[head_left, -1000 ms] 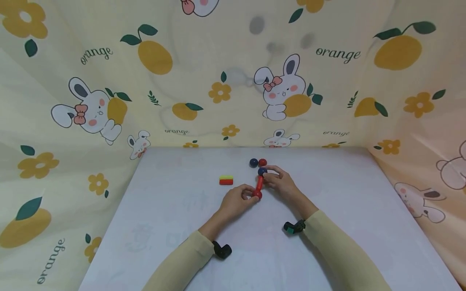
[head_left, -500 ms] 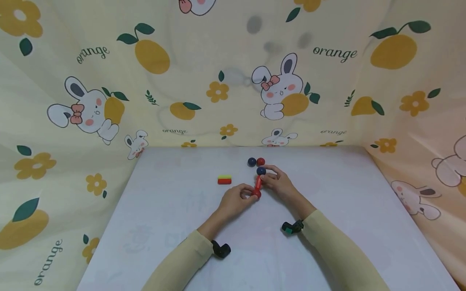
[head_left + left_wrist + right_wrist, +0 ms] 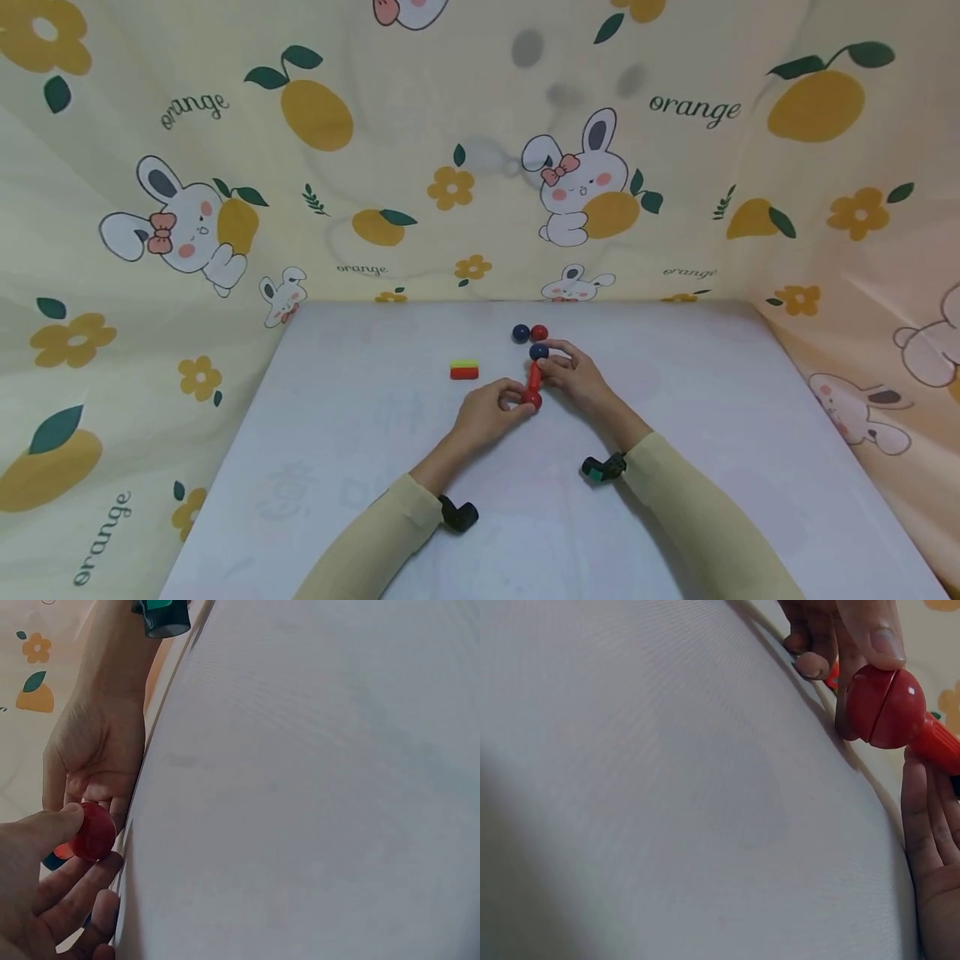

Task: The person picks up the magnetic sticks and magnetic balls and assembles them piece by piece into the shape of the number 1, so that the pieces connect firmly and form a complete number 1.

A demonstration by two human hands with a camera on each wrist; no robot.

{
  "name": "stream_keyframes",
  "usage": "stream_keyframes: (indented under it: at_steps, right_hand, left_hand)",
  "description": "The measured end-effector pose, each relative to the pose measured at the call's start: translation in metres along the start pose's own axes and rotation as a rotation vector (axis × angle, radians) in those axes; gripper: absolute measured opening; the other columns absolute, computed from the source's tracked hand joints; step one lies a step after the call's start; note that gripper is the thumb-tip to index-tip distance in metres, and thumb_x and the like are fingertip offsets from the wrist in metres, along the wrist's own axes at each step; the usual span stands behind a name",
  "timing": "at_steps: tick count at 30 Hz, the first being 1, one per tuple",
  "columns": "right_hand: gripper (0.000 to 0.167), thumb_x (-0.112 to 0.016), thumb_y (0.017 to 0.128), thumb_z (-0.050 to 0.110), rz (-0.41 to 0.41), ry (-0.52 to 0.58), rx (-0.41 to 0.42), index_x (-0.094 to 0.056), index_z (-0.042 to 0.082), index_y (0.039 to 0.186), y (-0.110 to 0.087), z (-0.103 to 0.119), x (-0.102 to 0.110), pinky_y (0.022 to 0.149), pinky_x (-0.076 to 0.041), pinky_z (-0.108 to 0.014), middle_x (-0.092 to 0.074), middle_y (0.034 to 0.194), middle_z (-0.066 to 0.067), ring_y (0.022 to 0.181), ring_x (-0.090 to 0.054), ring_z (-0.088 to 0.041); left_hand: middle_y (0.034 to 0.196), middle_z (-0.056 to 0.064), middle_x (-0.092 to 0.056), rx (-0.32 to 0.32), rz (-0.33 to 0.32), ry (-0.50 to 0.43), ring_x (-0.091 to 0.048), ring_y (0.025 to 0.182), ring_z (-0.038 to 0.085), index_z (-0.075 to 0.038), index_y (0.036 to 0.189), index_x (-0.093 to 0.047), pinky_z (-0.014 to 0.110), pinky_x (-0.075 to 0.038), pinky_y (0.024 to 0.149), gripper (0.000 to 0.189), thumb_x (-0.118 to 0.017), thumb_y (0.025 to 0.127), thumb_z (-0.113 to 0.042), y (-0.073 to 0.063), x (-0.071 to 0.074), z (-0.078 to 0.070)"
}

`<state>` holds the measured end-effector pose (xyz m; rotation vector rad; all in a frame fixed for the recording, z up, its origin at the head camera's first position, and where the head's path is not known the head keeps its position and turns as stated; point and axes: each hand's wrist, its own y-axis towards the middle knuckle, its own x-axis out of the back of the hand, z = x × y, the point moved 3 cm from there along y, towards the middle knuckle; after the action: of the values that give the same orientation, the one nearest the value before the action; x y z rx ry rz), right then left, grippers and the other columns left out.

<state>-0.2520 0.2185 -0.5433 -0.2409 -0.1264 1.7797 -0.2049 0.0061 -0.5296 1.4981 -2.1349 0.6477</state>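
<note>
A red ball (image 3: 532, 401), a short red rod (image 3: 534, 377) and a dark blue ball (image 3: 538, 352) form one line in the head view, with the blue ball at the far end. My left hand (image 3: 482, 412) pinches the near red ball between thumb and fingers; the left wrist view shows the thumb on that ball (image 3: 97, 834). Around the blue ball and the rod's far end, my right hand (image 3: 579, 379) curls its thumb and index finger. A seam runs across the red ball (image 3: 886, 707) in the right wrist view, where the ribbed red rod (image 3: 935, 742) meets it.
Just beyond the joined pieces, a loose blue ball (image 3: 521, 333) and a loose red ball (image 3: 539, 332) lie side by side. To the left, a yellow stick (image 3: 464, 363) lies against a red stick (image 3: 464, 373). A printed cloth (image 3: 420, 125) borders the white table (image 3: 360, 467).
</note>
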Motion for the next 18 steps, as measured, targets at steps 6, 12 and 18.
stream_keyframes:
  at_steps: [6, 12, 18]
  right_hand:
    - [0.054, -0.071, 0.106, 0.021, -0.003, -0.016, -0.004, -0.049, 0.011, 0.155, 0.0004, -0.0004, 0.0001, 0.093, -0.060, -0.027, -0.077, 0.126, -0.012, 0.103, -0.075, -0.017]
    - [0.054, -0.071, 0.106, 0.021, -0.004, -0.029, -0.016, -0.049, 0.011, 0.155, 0.0019, -0.0011, 0.0003, 0.093, -0.059, -0.026, -0.075, 0.129, -0.014, 0.103, -0.074, -0.017]
    - [0.054, -0.071, 0.106, 0.020, -0.011, -0.034, -0.030, -0.051, 0.011, 0.155, 0.0024, -0.0010, 0.0003, 0.092, -0.060, -0.026, -0.078, 0.122, -0.007, 0.100, -0.075, -0.016]
  left_hand:
    - [0.101, -0.013, -0.075, -0.004, -0.003, 0.006, -0.058, 0.081, 0.008, -0.024, 0.123, -0.075, 0.025, -0.047, 0.068, 0.036, -0.082, 0.095, -0.045, -0.0012, 0.0010, -0.0002]
    - [0.096, -0.014, -0.073, -0.001, -0.002, 0.005, -0.059, 0.080, 0.008, -0.025, 0.122, -0.075, 0.024, -0.048, 0.067, 0.034, -0.082, 0.095, -0.045, -0.0006, 0.0012, 0.0011]
    - [0.100, -0.014, -0.075, -0.011, 0.012, -0.020, -0.061, 0.081, 0.007, -0.024, 0.122, -0.075, 0.025, -0.051, 0.070, 0.029, -0.081, 0.098, -0.040, 0.0004, 0.0030, 0.0029]
